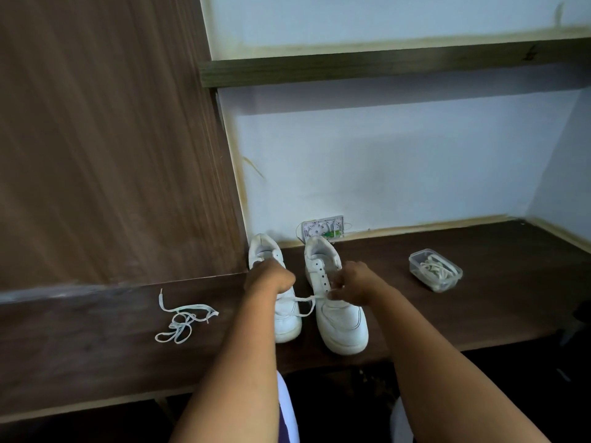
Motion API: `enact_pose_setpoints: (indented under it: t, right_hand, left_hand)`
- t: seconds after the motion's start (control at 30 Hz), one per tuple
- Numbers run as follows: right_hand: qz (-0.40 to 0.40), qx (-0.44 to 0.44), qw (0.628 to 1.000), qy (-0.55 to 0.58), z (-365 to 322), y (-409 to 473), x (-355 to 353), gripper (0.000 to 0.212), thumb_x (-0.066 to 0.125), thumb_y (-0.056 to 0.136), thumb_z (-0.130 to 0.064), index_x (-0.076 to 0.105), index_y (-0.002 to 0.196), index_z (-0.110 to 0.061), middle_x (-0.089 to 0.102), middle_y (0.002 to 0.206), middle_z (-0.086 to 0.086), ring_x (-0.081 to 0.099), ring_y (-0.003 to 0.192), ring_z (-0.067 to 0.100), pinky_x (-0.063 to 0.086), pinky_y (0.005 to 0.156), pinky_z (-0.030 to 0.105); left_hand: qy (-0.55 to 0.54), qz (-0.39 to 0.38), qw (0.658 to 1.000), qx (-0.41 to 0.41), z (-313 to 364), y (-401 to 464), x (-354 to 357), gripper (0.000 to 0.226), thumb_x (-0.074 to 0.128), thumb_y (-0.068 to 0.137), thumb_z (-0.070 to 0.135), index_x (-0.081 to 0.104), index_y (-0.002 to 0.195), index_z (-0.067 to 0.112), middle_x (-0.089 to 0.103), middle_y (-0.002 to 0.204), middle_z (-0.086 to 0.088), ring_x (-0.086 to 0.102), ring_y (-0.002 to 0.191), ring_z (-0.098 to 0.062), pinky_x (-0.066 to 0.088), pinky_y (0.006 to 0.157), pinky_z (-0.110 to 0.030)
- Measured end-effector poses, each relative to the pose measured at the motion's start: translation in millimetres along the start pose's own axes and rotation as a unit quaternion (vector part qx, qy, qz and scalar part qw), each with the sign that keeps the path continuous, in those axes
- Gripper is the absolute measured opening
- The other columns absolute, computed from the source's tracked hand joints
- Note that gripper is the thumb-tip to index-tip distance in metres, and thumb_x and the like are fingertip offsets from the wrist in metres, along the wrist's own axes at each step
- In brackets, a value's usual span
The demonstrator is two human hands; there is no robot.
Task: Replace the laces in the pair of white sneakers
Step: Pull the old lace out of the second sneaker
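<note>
Pinching lace (303,298) at right sneaker (339,314) with right hand (351,284) — left hand (268,278) fisted, probably on its end; pull evenly, flat.

Both forearms are bare to the frame's lower edge, with no sleeves, watch or rings showing on the left hand (267,279) or right hand (355,282). Between them shows light, purple-tinged clothing (287,410).

Two plain white leather sneakers (287,302) (339,311) stand on a dark brown wood-grain desk (96,346), as does a loose white flat lace (182,318). A clear plastic tub (435,270) holds cream-coloured laces (436,269). The wall (399,174) is pale bluish white, and the tall side panel (105,139) is streaked brown.
</note>
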State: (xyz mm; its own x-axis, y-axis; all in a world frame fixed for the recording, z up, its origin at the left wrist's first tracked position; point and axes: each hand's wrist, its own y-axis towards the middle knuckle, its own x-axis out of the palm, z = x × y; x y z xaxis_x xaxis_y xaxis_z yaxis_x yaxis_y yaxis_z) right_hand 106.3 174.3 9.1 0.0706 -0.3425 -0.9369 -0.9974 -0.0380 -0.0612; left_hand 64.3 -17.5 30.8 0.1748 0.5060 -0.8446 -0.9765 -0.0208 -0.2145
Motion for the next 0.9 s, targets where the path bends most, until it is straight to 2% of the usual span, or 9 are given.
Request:
enact_pose_setpoints:
  t: [0.13,0.3,0.37,0.4,0.5,0.6,0.7,0.8,0.9]
  right_hand:
    - [0.051,0.035,0.922,0.382,8,-7,-23,0.011,0.064,0.088,-0.018,0.072,0.093,-0.013,0.065,0.086,0.003,0.056,0.081,0.015,0.042,0.071,0.026]
    - [0.263,0.053,0.571,0.776,39,-32,-73,0.010,0.066,0.077,-0.028,0.061,0.075,-0.020,0.058,0.068,-0.004,0.052,0.062,0.011,0.035,0.059,0.027]
    - [0.329,0.057,0.500,0.799,54,-46,-85,0.020,0.066,0.084,-0.035,0.056,0.073,-0.021,0.057,0.067,-0.005,0.053,0.059,0.010,0.035,0.056,0.025]
    - [0.354,0.082,0.524,0.770,62,-50,-86,0.027,0.067,0.084,-0.041,0.056,0.072,-0.020,0.056,0.068,-0.003,0.052,0.059,0.011,0.036,0.056,0.024]
    - [0.318,0.182,0.738,0.566,75,-51,-69,0.053,0.072,0.067,-0.067,0.063,0.070,-0.015,0.063,0.074,0.003,0.057,0.068,0.019,0.047,0.067,0.032]
    - [0.061,0.204,0.918,0.336,58,-51,-50,0.059,0.069,0.065,-0.073,0.068,0.066,-0.014,0.064,0.064,0.002,0.061,0.066,0.022,0.053,0.063,0.032]
    - [-0.218,0.238,0.942,0.090,22,-49,-43,0.040,0.067,0.085,-0.043,0.064,0.057,-0.014,0.053,0.055,0.000,0.049,0.047,0.014,0.043,0.047,0.018]
    - [-0.094,0.208,0.972,-0.066,-4,-40,-39,0.039,0.071,0.080,-0.044,0.064,0.093,-0.008,0.066,0.081,0.007,0.063,0.075,0.021,0.044,0.067,0.026]
    - [0.018,0.192,0.981,0.031,-22,-27,-21,0.093,0.080,0.055,-0.060,0.050,0.122,-0.004,0.058,0.109,0.014,0.061,0.100,0.025,0.047,0.079,0.029]
  left_hand:
    - [0.066,0.033,0.995,0.069,21,-9,17,0.047,0.057,0.081,0.025,0.050,0.126,0.013,0.052,0.129,-0.008,0.052,0.119,-0.029,0.046,0.094,-0.035]
    - [0.130,-0.011,0.982,0.140,33,-16,24,0.038,0.057,0.080,0.022,0.057,0.117,0.019,0.053,0.125,-0.007,0.050,0.118,-0.030,0.046,0.097,-0.043]
    - [0.169,-0.055,0.974,0.142,35,-18,30,0.034,0.061,0.076,0.025,0.061,0.109,0.018,0.060,0.118,-0.007,0.054,0.113,-0.031,0.048,0.096,-0.043]
    - [0.180,-0.081,0.970,0.142,35,-19,33,0.032,0.063,0.074,0.027,0.061,0.105,0.018,0.062,0.115,-0.006,0.056,0.110,-0.030,0.049,0.095,-0.043]
    - [0.193,-0.124,0.962,0.147,38,-19,42,0.029,0.061,0.078,0.028,0.062,0.104,0.016,0.064,0.111,-0.006,0.060,0.102,-0.028,0.051,0.092,-0.041]
    - [0.167,-0.120,0.966,0.156,39,-16,43,0.029,0.052,0.087,0.024,0.064,0.110,0.011,0.064,0.109,-0.006,0.060,0.098,-0.026,0.050,0.088,-0.036]
    - [0.140,-0.133,0.968,0.160,40,-16,42,0.019,0.045,0.092,0.015,0.061,0.094,0.006,0.060,0.095,-0.011,0.054,0.084,-0.023,0.041,0.070,-0.030]
    - [0.078,-0.122,0.980,0.135,39,-14,40,0.012,0.049,0.088,0.013,0.060,0.087,0.010,0.062,0.097,-0.012,0.052,0.075,-0.019,0.038,0.061,-0.024]
    - [-0.053,-0.109,0.987,0.101,38,-14,37,0.016,0.049,0.089,0.009,0.065,0.094,0.009,0.060,0.090,-0.007,0.050,0.071,-0.015,0.038,0.057,-0.023]
